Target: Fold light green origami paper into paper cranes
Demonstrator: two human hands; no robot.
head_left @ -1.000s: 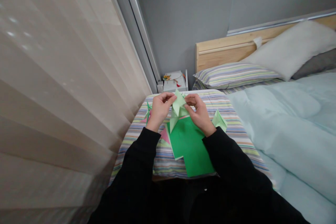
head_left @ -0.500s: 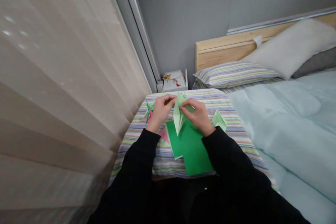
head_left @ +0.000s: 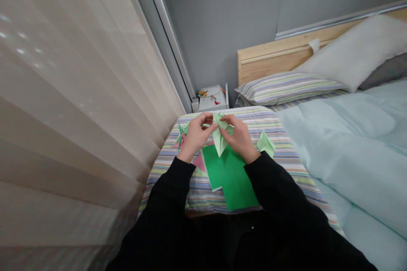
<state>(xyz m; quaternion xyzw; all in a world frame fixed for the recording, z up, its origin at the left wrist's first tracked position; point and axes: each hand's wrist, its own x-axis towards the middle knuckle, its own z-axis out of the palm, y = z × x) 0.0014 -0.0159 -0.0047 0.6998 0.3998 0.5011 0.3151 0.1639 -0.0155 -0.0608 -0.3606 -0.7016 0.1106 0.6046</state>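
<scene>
Left of the dark green sheets [head_left: 241, 188], a small green folded piece [head_left: 180, 135] is lying, seemingly set aside from the handwork. Just beyond the sheets' far left corner, the left hand [head_left: 197, 133] is pinching one side of a pale green folded paper [head_left: 219, 142] between thumb and fingers. A pink piece [head_left: 199, 163] is showing at the sheets' left edge. The pale paper is pointing down over the sheets' far edge, probably being gripped high to keep its layers together. Beyond the sheets, the right hand [head_left: 237, 136] is pinching its other side, likely for steadiness. Right of the sheets, another pale folded piece [head_left: 266, 144] is resting, apparently out of the way
</scene>
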